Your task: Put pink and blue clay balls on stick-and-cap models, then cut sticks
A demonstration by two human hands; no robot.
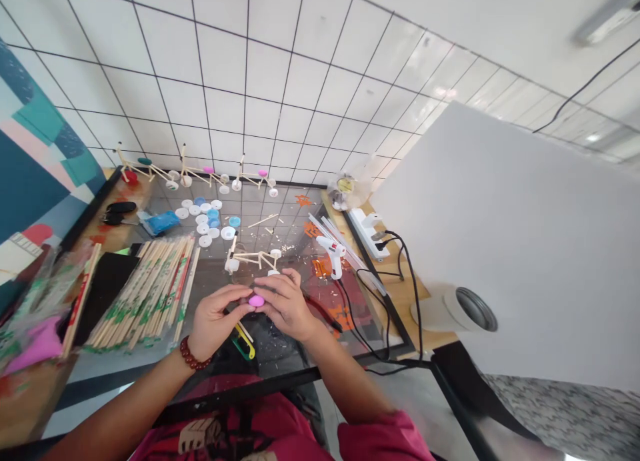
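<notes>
Pink lump, probably clay, held over the table
The left hand and the right hand pinch it together, near a stick model; a cutter lies near them, a glue gun farther to the right

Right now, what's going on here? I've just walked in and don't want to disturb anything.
The person's left hand and right hand together hold a small pink, clay-like lump. Just beyond them stands a stick tricycle model that shows no coloured seat. Three similar models at the back each carry a coloured seat. A white glue gun rests to the right, and bundled chopsticks lie to the left.
</notes>
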